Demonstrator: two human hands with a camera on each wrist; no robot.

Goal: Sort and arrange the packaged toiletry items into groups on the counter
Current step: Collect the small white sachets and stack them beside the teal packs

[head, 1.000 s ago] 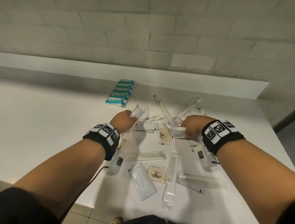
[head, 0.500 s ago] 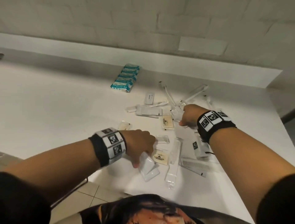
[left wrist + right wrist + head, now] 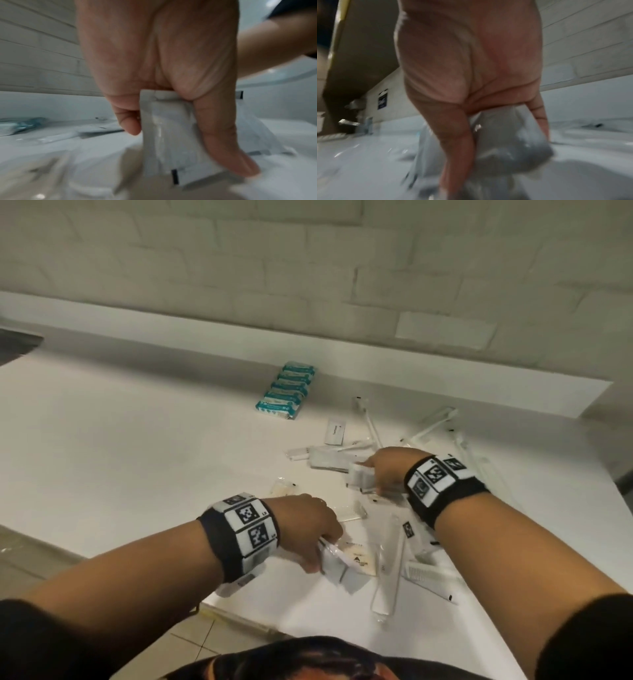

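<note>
My left hand (image 3: 308, 525) has its grip pinched on a white sachet (image 3: 171, 135), held down near the front edge of the white surface (image 3: 120, 457), right above the tan soap packet (image 3: 358, 559). My right hand (image 3: 390, 470) grips a clear crinkly packet (image 3: 510, 138) further back, in the loose pile. The teal packs (image 3: 287, 390) sit lined up near the wall. Combs (image 3: 428, 577) lie right of my left hand.
</note>
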